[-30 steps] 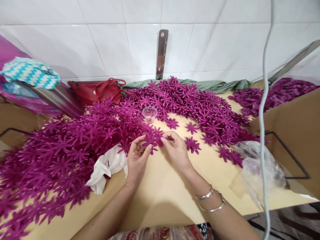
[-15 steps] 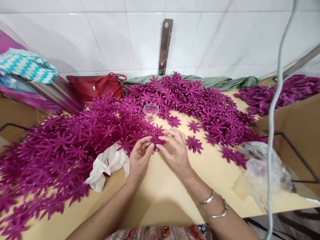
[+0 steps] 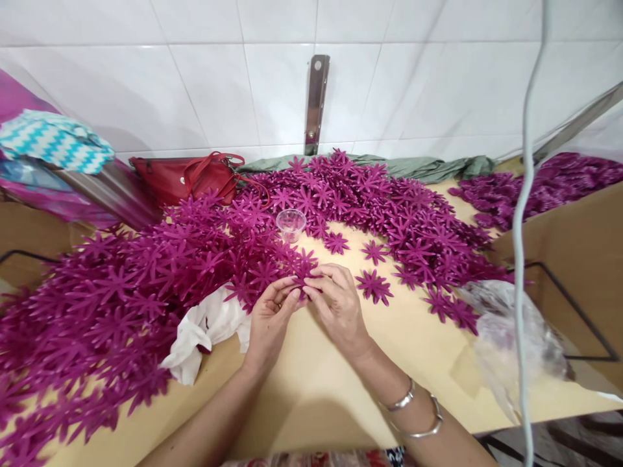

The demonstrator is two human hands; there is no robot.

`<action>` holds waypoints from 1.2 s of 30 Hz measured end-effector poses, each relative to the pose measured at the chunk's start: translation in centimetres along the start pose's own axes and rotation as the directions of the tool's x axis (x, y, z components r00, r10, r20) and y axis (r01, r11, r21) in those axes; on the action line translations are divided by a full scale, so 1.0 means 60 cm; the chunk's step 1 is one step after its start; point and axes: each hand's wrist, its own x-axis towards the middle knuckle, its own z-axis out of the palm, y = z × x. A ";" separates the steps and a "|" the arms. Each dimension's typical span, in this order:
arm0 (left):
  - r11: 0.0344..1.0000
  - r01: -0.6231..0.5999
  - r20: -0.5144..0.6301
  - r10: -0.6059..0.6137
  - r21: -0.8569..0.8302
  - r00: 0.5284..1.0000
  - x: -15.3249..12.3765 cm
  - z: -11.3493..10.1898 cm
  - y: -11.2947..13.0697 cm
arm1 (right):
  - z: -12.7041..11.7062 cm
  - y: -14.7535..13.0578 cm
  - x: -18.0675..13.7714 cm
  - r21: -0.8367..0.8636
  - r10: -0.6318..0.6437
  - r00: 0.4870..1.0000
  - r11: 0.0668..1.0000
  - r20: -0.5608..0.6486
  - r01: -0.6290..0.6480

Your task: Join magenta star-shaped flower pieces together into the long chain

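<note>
A magenta flower-shaped piece (image 3: pixel 300 283) with narrow petals is pinched between my two hands at the middle of the table. The thumb and fingers of my left hand (image 3: pixel 268 321) close on its left side. My right hand (image 3: pixel 339 312) grips the opposite side with thumb and fingertips, and its other fingers are curled. Fingers cover part of the piece. Just beyond them lies a large heap of the same pieces (image 3: pixel 180 259). A clear plastic cup (image 3: pixel 291 227) stands behind my hands, and a crumpled white cloth (image 3: pixel 207 327) lies beside my left wrist.
Loose flower pieces (image 3: pixel 374 286) lie right of my hands. A second heap (image 3: pixel 418 227) curves along the right. A clear plastic bag (image 3: pixel 511 331) and a cardboard box (image 3: pixel 579 259) are at the right, near a hanging white cable (image 3: pixel 520 259). A red bag (image 3: pixel 180 178) sits at the back left.
The whole scene sits slightly lower and further left as the view shifts. My right hand's fingers have drawn in closer to my left over the flower piece.
</note>
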 end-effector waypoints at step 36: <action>0.996 -0.076 -0.151 0.081 0.044 0.985 0.005 -0.007 -0.003 | 0.007 0.043 0.005 0.706 0.596 0.787 0.489 0.159 -0.513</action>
